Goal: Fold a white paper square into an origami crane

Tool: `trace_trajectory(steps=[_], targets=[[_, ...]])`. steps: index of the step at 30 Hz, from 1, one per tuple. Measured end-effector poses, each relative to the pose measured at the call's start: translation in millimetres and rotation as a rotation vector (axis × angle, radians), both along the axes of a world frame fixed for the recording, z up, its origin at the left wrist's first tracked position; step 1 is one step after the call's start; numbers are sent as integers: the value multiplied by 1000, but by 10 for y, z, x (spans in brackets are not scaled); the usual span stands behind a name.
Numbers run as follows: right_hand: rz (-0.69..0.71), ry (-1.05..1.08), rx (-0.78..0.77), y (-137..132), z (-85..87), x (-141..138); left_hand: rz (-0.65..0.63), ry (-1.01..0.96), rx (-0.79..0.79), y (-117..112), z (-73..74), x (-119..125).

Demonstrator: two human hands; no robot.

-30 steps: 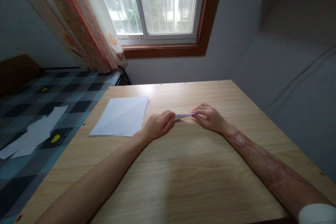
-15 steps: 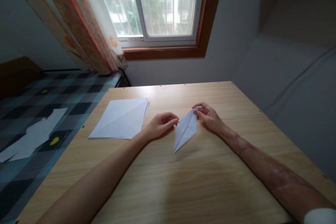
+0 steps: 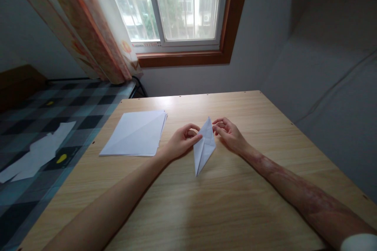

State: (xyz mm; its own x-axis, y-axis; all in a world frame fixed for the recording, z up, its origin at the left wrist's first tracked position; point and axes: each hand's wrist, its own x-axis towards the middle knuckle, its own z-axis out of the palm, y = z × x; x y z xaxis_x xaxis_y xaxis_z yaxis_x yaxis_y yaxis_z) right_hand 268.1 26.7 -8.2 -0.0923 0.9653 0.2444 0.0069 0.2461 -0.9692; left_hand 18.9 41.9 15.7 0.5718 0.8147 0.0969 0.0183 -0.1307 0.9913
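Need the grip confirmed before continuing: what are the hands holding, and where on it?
The folded white paper. The left hand pinches its left edge; the right hand pinches its upper right edge, near the top point.

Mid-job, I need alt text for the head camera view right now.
Two bare hands hold a folded white paper, pointed at both ends, over a wooden table: the left hand pinches its left edge, the right hand its upper right edge. A stack of white sheets lies on the table to their left.
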Motion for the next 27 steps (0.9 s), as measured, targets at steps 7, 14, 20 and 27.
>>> trace_trajectory(steps=[7, 14, 20, 27], targets=[[76, -87, -25, 7, -34, -8, 29, -24, 28, -26, 28, 30], [119, -161, -16, -24, -9, -27, 166, 41, 81, -15, 44, 44], [124, -175, -14, -26, -1, -30, 171, 66, 89, 21, 14, 41], [131, -186, -20, -25, 5, -37, 257, 53, 138, -20, 15, 61]])
